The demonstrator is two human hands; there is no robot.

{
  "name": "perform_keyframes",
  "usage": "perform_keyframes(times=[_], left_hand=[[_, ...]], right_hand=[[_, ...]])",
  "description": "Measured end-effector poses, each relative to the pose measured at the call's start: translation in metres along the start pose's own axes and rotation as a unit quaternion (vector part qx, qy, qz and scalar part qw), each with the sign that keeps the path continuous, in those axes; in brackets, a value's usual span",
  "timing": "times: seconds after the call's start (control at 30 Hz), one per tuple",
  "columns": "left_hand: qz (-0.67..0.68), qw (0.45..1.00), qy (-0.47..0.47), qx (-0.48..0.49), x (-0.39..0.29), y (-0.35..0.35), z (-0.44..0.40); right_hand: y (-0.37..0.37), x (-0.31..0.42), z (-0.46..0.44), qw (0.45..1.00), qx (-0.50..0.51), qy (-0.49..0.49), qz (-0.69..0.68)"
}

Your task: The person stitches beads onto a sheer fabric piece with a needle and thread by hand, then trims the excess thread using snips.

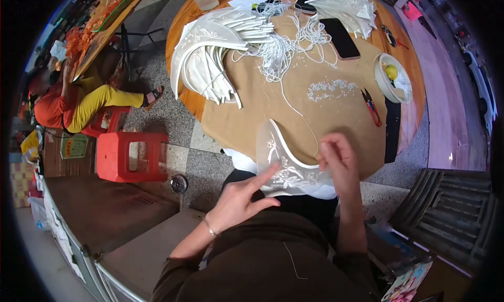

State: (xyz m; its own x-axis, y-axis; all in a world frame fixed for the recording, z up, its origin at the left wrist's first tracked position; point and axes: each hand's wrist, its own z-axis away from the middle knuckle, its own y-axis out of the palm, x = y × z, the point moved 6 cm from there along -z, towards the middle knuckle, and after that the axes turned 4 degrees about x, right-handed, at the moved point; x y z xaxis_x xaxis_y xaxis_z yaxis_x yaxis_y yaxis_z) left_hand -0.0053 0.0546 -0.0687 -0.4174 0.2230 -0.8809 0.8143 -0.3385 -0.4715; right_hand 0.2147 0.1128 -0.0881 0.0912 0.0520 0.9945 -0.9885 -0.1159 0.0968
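Embroidered panel: sheer, pale and curved [286, 182], it lies across the near edge of the brown mat [357, 139], partly off it on the wearer's side.
Weight and feel: I judge it very light and limp in the sheer part, likely to slide or pucker under a careless push.
White edging: the thick curved rim [286, 151] faces the mat's middle; it looks stiffer than the net, so I'd take hold there, with a soft pinch.
Raised pattern: the stitched motifs look easy to snag, so I'd keep fingertips off them and press only on plain net.
Left hand: off the mat's near left edge [239, 199], index stretched over the panel, thumb spread away; the other fingers are hidden, so I cannot tell whether they grip.
Right hand: above the mat's near right part [338, 160], by the panel's right end, fingers curled in towards the thumb; I cannot tell from here whether a needle or thread sits between them.
Loose strand: it trails over the mat's middle [293, 109] from the cord tangle [275, 60] on its far part; I'd expect it to catch easily.
Tiny white beads: scattered on the mat's right half [331, 89], probably quick to roll if brushed.
Snips: on the mat's right side [371, 108], beyond the beads.
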Motion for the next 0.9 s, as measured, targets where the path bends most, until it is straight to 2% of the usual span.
perform_keyframes(times=[0.03,0.07,0.1,0.13,0.17,0.2,0.27,0.37,0.47,0.57,0.67,0.9], left_hand=[[-0.033,0.999,-0.035,-0.012,0.006,-0.011,0.005],[-0.067,0.995,-0.069,-0.024,0.012,-0.017,0.005],[-0.085,0.986,0.022,-0.143,0.009,-0.032,-0.001],[-0.154,0.971,0.032,-0.178,0.0,-0.044,-0.014],[-0.198,0.96,0.08,-0.183,-0.01,-0.053,-0.035],[-0.241,0.944,0.128,-0.187,-0.018,-0.06,-0.059],[-0.203,0.955,0.184,-0.113,-0.023,-0.058,-0.107],[-0.124,0.972,0.199,-0.006,-0.005,-0.032,-0.156],[-0.103,0.971,0.195,0.091,0.02,-0.011,-0.18],[-0.073,0.979,0.152,0.114,0.029,-0.009,-0.185],[-0.059,0.981,0.15,0.11,0.03,-0.009,-0.186],[-0.053,0.98,0.166,0.093,0.032,-0.008,-0.188]], right_hand=[[0.004,-0.001,-0.005,0.994,0.006,-0.014,0.11],[0.006,0.002,-0.009,0.985,-0.007,-0.054,0.162],[0.009,0.006,-0.013,0.972,-0.018,-0.094,0.215],[0.013,0.01,-0.016,0.954,-0.028,-0.133,0.267],[0.011,0.006,-0.02,0.961,-0.038,-0.089,0.259],[0.013,0.007,-0.023,0.956,-0.05,-0.088,0.276],[0.015,0.007,-0.028,0.944,-0.076,-0.088,0.309],[0.017,0.006,-0.034,0.915,-0.075,-0.12,0.377],[0.018,0.007,-0.038,0.91,-0.085,-0.118,0.389],[0.017,0.004,-0.042,0.901,-0.091,-0.123,0.405],[0.016,0.004,-0.043,0.917,-0.092,-0.108,0.373],[0.017,0.0,-0.046,0.915,-0.083,-0.11,0.38]])
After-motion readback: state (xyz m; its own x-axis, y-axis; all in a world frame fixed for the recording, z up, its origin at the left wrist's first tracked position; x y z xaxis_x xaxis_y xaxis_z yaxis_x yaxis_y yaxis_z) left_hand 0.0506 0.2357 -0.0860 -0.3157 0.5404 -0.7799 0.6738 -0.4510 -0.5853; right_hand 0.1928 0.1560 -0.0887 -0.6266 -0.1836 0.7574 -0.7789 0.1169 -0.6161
